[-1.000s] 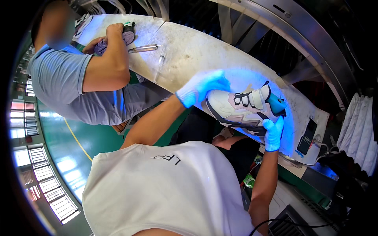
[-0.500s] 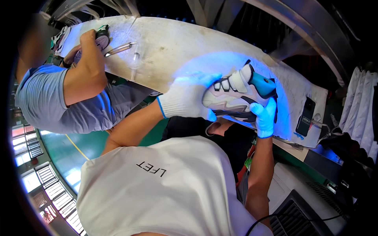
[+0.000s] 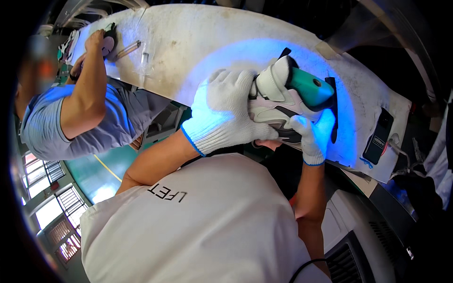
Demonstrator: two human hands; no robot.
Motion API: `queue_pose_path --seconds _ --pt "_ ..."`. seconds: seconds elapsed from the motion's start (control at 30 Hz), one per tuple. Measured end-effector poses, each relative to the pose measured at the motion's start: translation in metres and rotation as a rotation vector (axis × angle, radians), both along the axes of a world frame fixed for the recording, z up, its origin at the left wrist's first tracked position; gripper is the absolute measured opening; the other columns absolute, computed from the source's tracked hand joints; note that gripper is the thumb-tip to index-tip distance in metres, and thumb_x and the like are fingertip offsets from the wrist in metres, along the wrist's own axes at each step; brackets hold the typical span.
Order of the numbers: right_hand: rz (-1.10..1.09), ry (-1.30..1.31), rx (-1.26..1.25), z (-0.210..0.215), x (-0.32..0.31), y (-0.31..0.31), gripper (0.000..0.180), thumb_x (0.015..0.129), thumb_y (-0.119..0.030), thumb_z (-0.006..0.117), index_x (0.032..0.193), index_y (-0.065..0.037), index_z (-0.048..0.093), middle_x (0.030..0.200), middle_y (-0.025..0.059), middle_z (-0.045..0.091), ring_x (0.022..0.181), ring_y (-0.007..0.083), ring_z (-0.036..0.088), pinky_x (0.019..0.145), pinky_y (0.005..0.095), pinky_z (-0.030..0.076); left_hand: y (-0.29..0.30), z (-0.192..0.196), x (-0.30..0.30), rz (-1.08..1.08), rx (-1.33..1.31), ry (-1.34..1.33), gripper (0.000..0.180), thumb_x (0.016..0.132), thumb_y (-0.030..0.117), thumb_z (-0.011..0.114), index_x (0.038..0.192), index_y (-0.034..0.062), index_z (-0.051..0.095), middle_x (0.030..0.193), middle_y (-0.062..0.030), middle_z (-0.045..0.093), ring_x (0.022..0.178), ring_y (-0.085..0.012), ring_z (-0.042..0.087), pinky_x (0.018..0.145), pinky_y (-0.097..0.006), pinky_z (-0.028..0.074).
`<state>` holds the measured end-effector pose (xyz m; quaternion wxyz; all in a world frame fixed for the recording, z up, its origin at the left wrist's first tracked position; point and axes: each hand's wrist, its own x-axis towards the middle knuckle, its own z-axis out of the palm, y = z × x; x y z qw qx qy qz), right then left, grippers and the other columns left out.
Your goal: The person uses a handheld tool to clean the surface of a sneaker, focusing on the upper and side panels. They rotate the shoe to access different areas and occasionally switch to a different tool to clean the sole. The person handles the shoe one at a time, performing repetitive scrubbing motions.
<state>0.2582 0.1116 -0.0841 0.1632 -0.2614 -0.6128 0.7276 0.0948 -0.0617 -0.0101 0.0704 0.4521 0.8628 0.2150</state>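
A white and grey sneaker with black trim is held up over the near edge of the worktable, lit by blue light. A teal shoe last with a dark hole sticks out of its collar. My left hand, in a white knit glove with a blue cuff edge, is wrapped round the toe end and hides it. My right hand, gloved the same way, grips the heel end from below, its thumb against the side. The right fingers are partly hidden behind the shoe.
Pale worktable curves across the view. A black phone lies at its right, beside a cable. At the left, a co-worker in a grey-blue shirt handles another shoe, near a slim tool. A grey machine stands at lower right.
My left hand has slid further over the shoe's toe and laces, covering more of them. The shoe is tilted differently and looks closer. The whole view has shifted somewhat.
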Motion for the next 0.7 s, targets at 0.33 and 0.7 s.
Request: queue_pose_path --seconds 0.33,0.7 --pt "-0.132 0.093 0.005 -0.017 0.009 -0.002 0.078 0.076 -0.022 0.093 0.143 0.007 0.066 0.133 0.0125 0.073 0.118 0.0236 0.071 0.104 0.0409 0.059 -0.004 -0.005 -0.017 -0.074 0.055 -0.115 0.078 0.064 0.067 0.096 0.103 0.0042 0.07 0.096 -0.0158 0.074 0.094 -0.0377 0.074 0.085 -0.047 0.057" --pt "-0.105 0.146 -0.027 -0.009 -0.006 -0.001 0.07 0.089 -0.012 0.08 0.153 0.006 0.058 0.146 0.0128 0.067 0.127 0.0261 0.068 0.109 0.0428 0.058 -0.117 -0.041 0.084 0.224 0.582 -1.2 0.037 0.095 0.019 0.089 0.124 0.003 0.074 0.105 -0.0077 0.078 0.096 -0.0172 0.075 0.086 -0.037 0.062"
